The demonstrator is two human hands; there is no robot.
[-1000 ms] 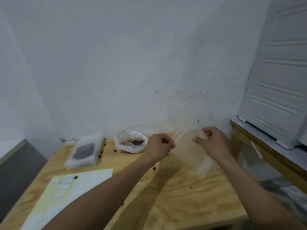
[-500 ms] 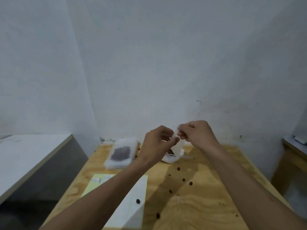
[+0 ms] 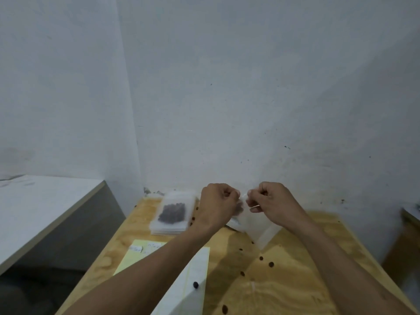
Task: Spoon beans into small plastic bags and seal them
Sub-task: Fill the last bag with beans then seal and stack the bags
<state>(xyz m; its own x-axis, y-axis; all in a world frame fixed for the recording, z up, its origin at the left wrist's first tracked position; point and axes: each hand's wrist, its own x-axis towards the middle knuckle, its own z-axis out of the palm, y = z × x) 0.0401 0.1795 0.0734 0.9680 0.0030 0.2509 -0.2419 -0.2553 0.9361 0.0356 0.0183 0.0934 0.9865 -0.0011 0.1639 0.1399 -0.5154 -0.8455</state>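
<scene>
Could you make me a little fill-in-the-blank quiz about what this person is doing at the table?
1. Both hands, left hand and right hand, pinch the top edge of a clear plastic ____.
2. The stack of filled bags lies to the ____ of the left hand.
3. Loose dark ____ lie scattered on the wooden table.
4. One bean rests on the yellow ____ under the left forearm.

Missing words: bag; left; beans; paper
</scene>
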